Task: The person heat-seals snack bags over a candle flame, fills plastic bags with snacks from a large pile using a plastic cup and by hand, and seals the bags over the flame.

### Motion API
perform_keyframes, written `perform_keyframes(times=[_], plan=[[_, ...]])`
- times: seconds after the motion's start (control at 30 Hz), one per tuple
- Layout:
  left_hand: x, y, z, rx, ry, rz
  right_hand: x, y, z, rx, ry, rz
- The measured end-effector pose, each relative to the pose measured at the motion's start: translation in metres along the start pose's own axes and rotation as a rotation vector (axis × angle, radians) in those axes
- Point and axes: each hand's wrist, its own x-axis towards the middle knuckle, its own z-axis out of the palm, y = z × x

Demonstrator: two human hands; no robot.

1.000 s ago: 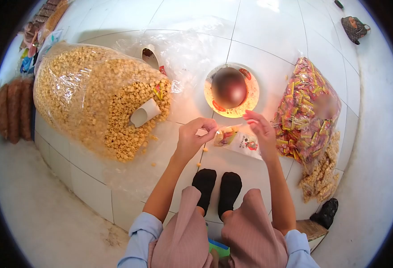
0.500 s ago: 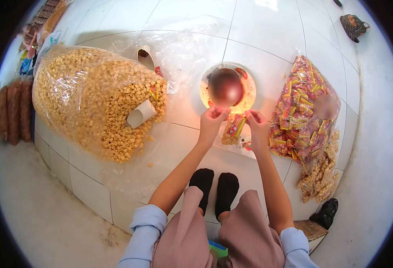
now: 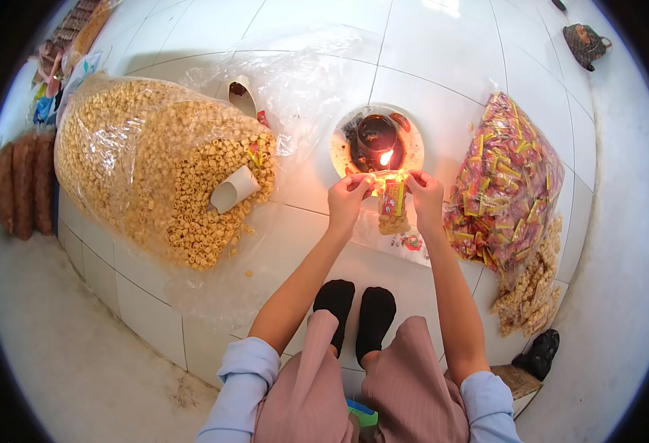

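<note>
A small clear bag of snack rings (image 3: 394, 222) with a red and yellow label hangs upright between my hands. My left hand (image 3: 347, 201) pinches one top corner between thumb and fingers. The opposite corner is pinched by my right hand (image 3: 426, 199). Just beyond the bag's top edge burns the small flame (image 3: 386, 158) of a dark round burner (image 3: 377, 134). The burner stands on a stained white plate (image 3: 414, 147), and the glow lights my fingertips.
To the left lies a large clear sack of snack rings (image 3: 129, 148), with a cut white scoop (image 3: 234, 189) at its mouth. A bag of red and yellow packets (image 3: 505, 177) lies at right, with filled snack bags (image 3: 531, 292) beside it. A black plastic bag (image 3: 538, 353) sits nearer me.
The snack bag has swung from tilted to upright, its top now stretched between both hands near the flame. My left hand has shifted slightly; the flame now shows clearly.
</note>
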Motion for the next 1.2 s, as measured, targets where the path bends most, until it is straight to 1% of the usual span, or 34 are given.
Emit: perform_keyframes(times=[0.1, 0.2, 0.3, 0.37, 0.57, 0.9, 0.97, 1.1, 1.2], plan=[[0.005, 0.001, -0.002, -0.034, -0.02, -0.005, 0.005, -0.002, 0.002, -0.003, -0.013, 0.012], [0.009, 0.0, -0.004, -0.02, 0.006, -0.029, 0.009, 0.002, 0.003, -0.033, -0.014, -0.011], [0.013, 0.0, -0.003, 0.071, 0.055, -0.024, 0.013, 0.005, 0.005, -0.045, 0.019, -0.036], [0.016, -0.002, -0.001, 0.12, 0.105, -0.015, 0.015, 0.006, 0.005, -0.046, 0.026, -0.005], [0.025, -0.007, 0.002, 0.09, 0.092, 0.025, 0.02, 0.006, 0.004, -0.024, 0.041, -0.009], [0.03, -0.011, 0.016, 0.117, 0.115, 0.03, 0.022, 0.006, -0.005, 0.021, 0.085, -0.001], [0.029, -0.011, 0.021, 0.23, 0.147, 0.018, 0.019, 0.003, -0.008, 0.056, 0.097, 0.005], [0.031, -0.021, 0.025, 0.216, 0.151, 0.044, 0.018, 0.007, -0.015, 0.098, 0.102, 0.013], [0.032, -0.024, 0.025, 0.263, 0.133, 0.086, 0.018, 0.008, -0.016, 0.102, 0.122, 0.018]])
